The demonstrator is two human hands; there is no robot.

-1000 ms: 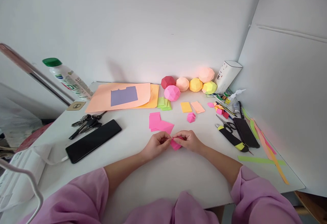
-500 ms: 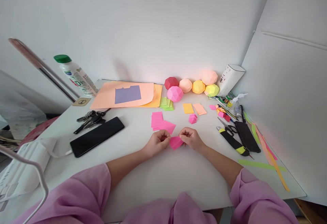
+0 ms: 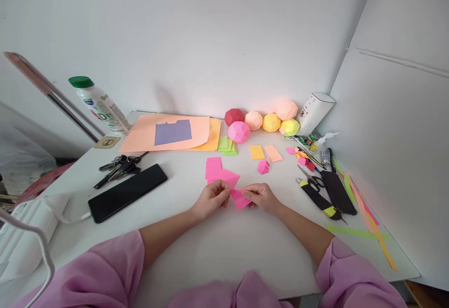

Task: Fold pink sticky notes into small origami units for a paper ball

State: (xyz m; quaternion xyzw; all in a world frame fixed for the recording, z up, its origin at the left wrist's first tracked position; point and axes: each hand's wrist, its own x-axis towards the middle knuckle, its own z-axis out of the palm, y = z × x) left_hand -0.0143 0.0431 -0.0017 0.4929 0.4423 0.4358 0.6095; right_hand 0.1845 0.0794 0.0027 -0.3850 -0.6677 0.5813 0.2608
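A small piece of pink paper point(image 3: 239, 200) is held between my two hands, just above the white table. My left hand point(image 3: 212, 199) pinches its left corner between thumb and fingertips. On the other side, my right hand point(image 3: 264, 197) grips the paper with the thumb on top; the fingers beneath are partly hidden. Right behind the hands lie pink paper sheets point(image 3: 213, 167), one of them turned at an angle. A small folded pink paper shape point(image 3: 263, 166) rests beyond my right hand.
Faceted paper balls point(image 3: 239, 132) line the wall. Orange point(image 3: 257, 152) and green slips point(image 3: 228, 146) lie before them. Scissors point(image 3: 313, 179), a utility knife point(image 3: 319, 199) and paper strips point(image 3: 358, 233) are at right; a black phone point(image 3: 128, 193), keys point(image 3: 121, 170) and a bottle point(image 3: 101, 106) at left.
My right hand has shifted its hold, its thumb now lying further over the pink paper, whose outline looks more pointed. The whole view has moved slightly.
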